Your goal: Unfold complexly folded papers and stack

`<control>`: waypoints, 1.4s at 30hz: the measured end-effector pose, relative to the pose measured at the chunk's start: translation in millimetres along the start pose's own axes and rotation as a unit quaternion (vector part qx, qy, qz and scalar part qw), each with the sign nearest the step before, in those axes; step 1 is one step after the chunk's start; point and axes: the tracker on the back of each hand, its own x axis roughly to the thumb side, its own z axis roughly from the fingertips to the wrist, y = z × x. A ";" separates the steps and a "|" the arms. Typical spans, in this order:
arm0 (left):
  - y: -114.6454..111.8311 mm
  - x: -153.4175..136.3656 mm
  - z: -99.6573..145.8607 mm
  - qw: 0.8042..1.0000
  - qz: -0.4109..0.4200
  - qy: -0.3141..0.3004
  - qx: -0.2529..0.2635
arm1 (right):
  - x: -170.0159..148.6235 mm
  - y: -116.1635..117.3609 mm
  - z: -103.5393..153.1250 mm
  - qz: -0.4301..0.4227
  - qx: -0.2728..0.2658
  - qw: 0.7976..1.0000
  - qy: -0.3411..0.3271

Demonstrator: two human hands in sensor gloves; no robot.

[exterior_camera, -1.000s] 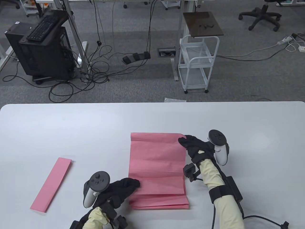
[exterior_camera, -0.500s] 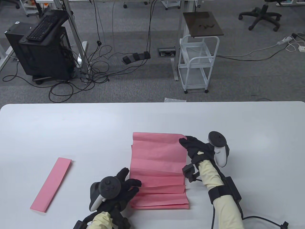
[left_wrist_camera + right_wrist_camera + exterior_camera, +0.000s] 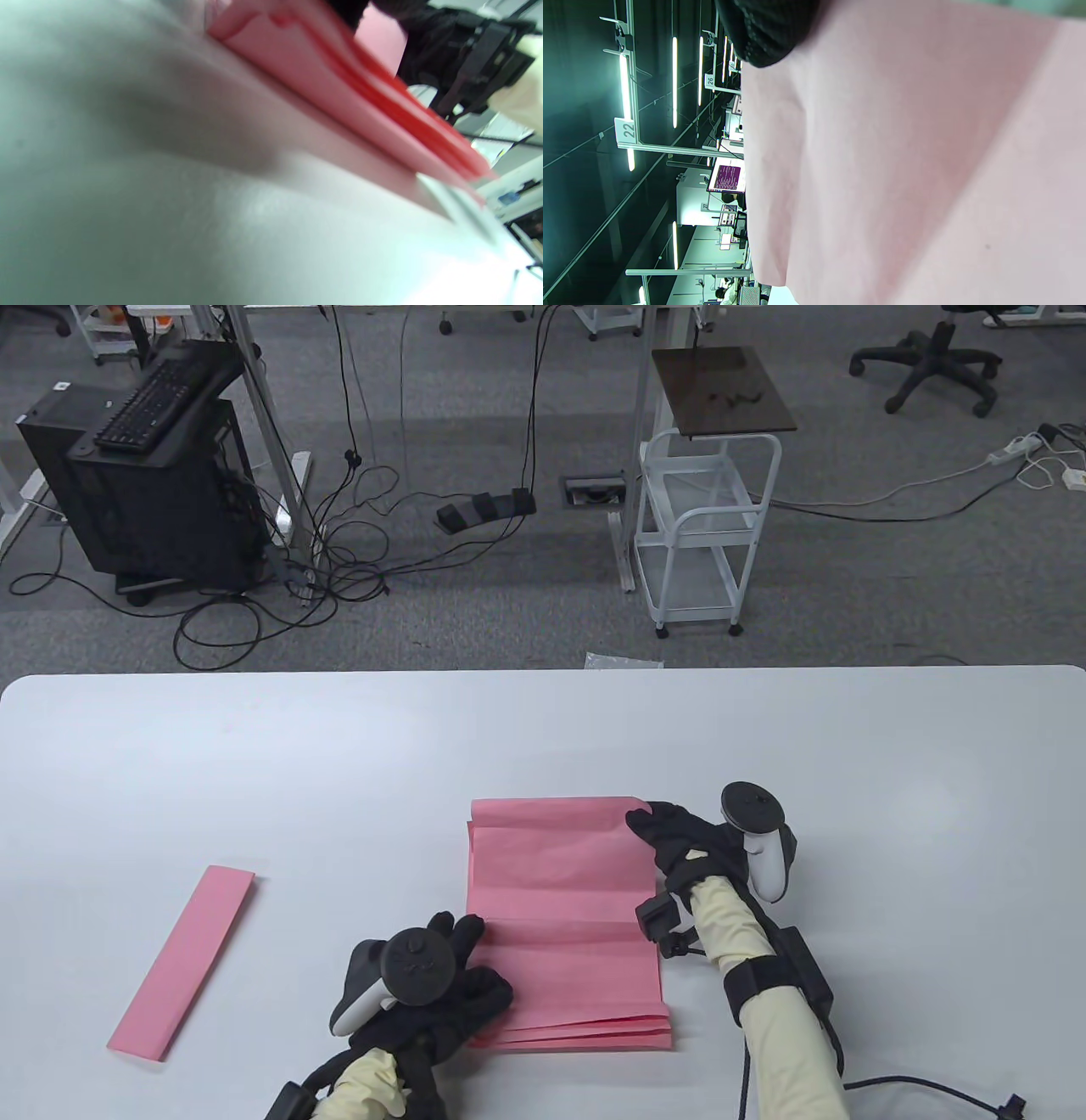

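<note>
on the white table (image 3: 254,746), near its front edge, the pink sheet (image 3: 564,899) has drawn shorter since the earlier frames: its far edge sits closer in, and the loose pleats at the near end now lie packed into a tight layered stack. the left hand (image 3: 441,984), which was beside the sheet's near left corner with fingers curled, now lies on that corner with fingers spread flat, pressing it down. the right hand (image 3: 683,840) has slid slightly nearer and leftward and still pinches the sheet's far right corner. the left wrist view shows the stacked folds edge-on, blurred. well apart to the left lies a folded pink strip (image 3: 182,963), unmoved, touched by neither hand.
</note>
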 end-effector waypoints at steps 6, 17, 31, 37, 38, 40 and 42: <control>-15.3 4.1 -11.9 0.994 -0.080 0.039 -0.061 | -6.4 1.6 -1.8 0.005 0.001 1.000 0.014; -23.8 -11.3 -19.0 0.977 -0.130 0.110 -0.130 | 4.8 42.0 41.1 0.278 0.089 0.949 -0.121; -24.1 -16.3 -19.2 0.972 -0.133 0.131 -0.145 | -70.5 52.2 100.6 0.548 0.249 0.798 -0.015; -24.2 -16.3 -19.3 0.972 -0.134 0.129 -0.146 | -81.4 32.5 108.1 0.512 0.216 0.831 -0.008; -24.2 -16.3 -19.3 0.972 -0.134 0.129 -0.146 | -79.1 33.7 108.3 0.519 0.215 0.827 -0.012; -24.2 -16.2 -19.4 0.971 -0.135 0.129 -0.146 | -72.1 39.0 110.2 0.518 0.214 0.827 -0.032; -24.2 -16.1 -19.4 0.971 -0.135 0.129 -0.146 | -61.0 51.1 110.2 0.503 0.206 0.835 -0.087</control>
